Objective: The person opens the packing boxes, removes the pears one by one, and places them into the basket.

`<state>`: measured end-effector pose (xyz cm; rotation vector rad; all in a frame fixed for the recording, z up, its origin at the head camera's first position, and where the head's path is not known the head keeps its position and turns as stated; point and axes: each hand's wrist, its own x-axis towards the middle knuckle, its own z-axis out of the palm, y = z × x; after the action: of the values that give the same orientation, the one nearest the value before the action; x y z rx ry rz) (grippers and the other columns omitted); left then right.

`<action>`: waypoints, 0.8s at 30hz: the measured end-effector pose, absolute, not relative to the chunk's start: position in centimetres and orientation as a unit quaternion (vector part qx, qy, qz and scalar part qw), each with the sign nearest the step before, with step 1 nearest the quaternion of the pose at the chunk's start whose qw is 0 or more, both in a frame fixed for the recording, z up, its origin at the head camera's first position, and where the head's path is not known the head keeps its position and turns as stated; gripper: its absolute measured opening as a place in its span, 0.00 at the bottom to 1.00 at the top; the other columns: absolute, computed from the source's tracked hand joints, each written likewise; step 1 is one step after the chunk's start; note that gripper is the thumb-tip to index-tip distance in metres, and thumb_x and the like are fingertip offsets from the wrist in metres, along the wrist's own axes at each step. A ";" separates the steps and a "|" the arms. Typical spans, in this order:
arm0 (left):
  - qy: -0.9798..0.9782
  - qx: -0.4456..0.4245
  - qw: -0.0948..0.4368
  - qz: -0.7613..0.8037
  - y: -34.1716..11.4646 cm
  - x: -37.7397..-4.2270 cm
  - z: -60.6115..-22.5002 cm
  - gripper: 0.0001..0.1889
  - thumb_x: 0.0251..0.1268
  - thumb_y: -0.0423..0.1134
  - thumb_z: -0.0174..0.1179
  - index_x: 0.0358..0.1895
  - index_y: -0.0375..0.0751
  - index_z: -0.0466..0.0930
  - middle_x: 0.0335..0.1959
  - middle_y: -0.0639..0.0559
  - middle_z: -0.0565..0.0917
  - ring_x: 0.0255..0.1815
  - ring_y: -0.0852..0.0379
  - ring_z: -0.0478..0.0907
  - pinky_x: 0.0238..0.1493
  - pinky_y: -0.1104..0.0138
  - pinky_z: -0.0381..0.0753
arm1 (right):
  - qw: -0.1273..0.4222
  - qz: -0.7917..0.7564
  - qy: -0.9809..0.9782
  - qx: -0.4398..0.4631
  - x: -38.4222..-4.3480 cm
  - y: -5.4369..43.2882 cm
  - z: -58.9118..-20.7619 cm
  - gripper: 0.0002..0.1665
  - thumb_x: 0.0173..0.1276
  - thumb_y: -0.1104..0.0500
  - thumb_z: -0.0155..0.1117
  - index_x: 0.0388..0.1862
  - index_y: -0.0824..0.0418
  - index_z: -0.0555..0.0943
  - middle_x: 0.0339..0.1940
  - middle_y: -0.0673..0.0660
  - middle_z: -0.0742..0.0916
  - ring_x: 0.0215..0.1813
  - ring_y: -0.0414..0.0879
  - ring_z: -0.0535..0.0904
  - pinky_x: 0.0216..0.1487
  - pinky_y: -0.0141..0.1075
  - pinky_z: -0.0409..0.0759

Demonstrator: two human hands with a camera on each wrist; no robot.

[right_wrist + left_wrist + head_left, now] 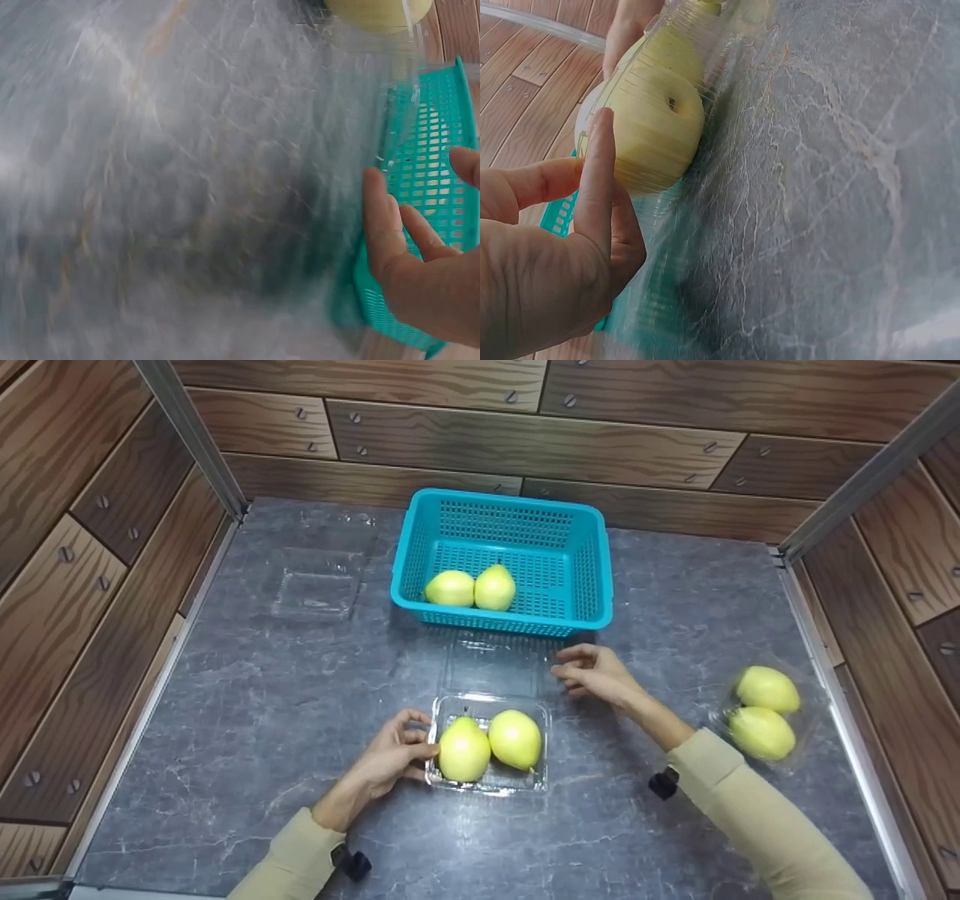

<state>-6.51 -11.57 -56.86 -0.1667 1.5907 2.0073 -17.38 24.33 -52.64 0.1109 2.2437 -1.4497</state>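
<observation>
A clear plastic clamshell container (491,789) lies with its lid (491,667) folded back flat towards the basket. Two yellow-green pears, a left one (463,751) and a right one (514,739), sit side by side in its base. My left hand (386,754) holds the base's left edge, thumb at the rim; in the left wrist view the fingers (598,180) stand beside the container wall. My right hand (600,675) is at the lid's right edge, fingers loosely bent; whether the fingertips touch the lid cannot be told.
Behind the lid stands a turquoise plastic basket (501,619) with two pears (450,589) inside. Another clear container (806,735) holding two pears (766,690) lies far right. An open container without fruit (315,585) lies back left. Wood-patterned walls (450,427) enclose the grey marbled table (262,705).
</observation>
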 end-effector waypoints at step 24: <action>0.597 -0.067 0.279 0.750 -11.4 -6.4 -56.8 0.23 0.64 0.23 0.63 0.58 0.33 0.64 0.34 0.52 0.80 0.31 0.58 0.79 0.25 0.69 0.89 | 0.112 -0.385 0.882 -0.247 -11.1 21.2 -48.9 0.46 0.55 0.52 0.84 0.72 0.57 0.76 0.64 0.62 0.80 0.64 0.66 0.80 0.64 0.61 0.85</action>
<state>-6.35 -11.40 -56.83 -0.1793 1.6013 2.0110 -11.07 21.20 -48.85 -0.7242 2.5894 -1.1298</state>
